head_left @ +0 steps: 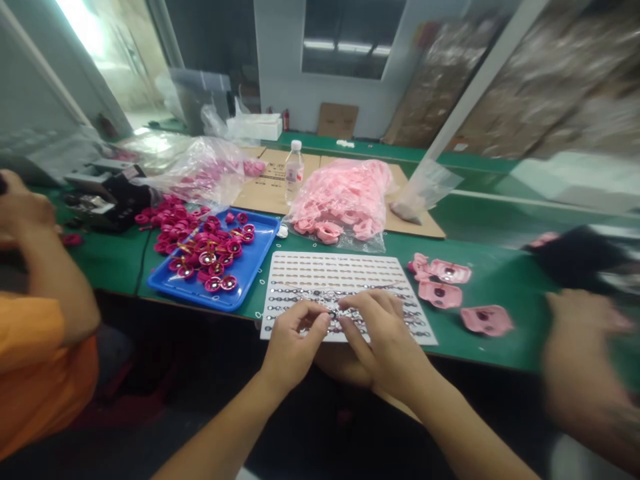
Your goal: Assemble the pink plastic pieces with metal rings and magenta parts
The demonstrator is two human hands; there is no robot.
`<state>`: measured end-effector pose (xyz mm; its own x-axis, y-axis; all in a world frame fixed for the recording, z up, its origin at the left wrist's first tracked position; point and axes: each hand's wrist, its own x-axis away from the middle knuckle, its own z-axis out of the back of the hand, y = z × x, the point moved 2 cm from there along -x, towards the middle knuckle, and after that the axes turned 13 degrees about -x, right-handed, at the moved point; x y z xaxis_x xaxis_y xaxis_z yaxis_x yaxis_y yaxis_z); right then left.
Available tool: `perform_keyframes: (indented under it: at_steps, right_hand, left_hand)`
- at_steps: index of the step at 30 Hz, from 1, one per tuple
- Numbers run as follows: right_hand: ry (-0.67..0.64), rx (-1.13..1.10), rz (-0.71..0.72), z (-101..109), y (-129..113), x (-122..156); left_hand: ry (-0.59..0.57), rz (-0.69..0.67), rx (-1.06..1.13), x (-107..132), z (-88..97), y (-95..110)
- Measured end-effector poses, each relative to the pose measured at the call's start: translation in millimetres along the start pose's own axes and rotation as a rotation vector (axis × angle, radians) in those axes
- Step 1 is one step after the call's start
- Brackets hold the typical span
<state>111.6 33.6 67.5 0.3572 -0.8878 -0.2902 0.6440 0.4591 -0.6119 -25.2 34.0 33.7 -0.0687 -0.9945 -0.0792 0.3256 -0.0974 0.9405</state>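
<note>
My left hand [297,343] is closed, thumb and forefinger pinched at a small dark round piece [333,315], too small to name. Close by on the right is my right hand [383,333], its thumb and forefinger apart, fingertips near that piece. Both hands are over the front of a white sheet [333,267] bearing rows of small dark and golden round pieces. Right of the sheet lie several pink plastic shells [486,321], some with a dark round spot. To its left, a blue tray [240,287] holds a heap of magenta round parts [215,250] with shiny centres.
Behind the sheet stand a clear bag of pink parts [345,193] and a water bottle [295,173] by flat cardboard [265,193]. A co-worker's arm [37,233] is at left, another person's blurred arm [575,353] at right. The green table's [525,353] front edge is near me.
</note>
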Motion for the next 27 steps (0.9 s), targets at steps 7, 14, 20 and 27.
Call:
perform_keyframes:
  at_steps: [7, 14, 20, 27]
  right_hand:
    - [-0.015, -0.238, -0.169, 4.0, -6.2, 4.0]
    - [-0.031, -0.771, -0.347, -7.9, -2.7, 10.0]
    - [0.148, -1.504, -0.531, -30.3, 8.6, 18.6]
    - [-0.07, -1.532, -0.615, -50.0, 51.0, 66.3]
  left_hand:
    - [-0.024, -0.043, -0.064, 2.0, 1.3, 2.7]
    - [-0.061, -0.023, 0.051, -4.3, -3.2, 1.9]
    - [-0.146, 0.07, 0.094, -28.7, -14.5, -18.7]
    - [-0.029, -0.126, -0.607, -109.8, -6.7, -26.5]
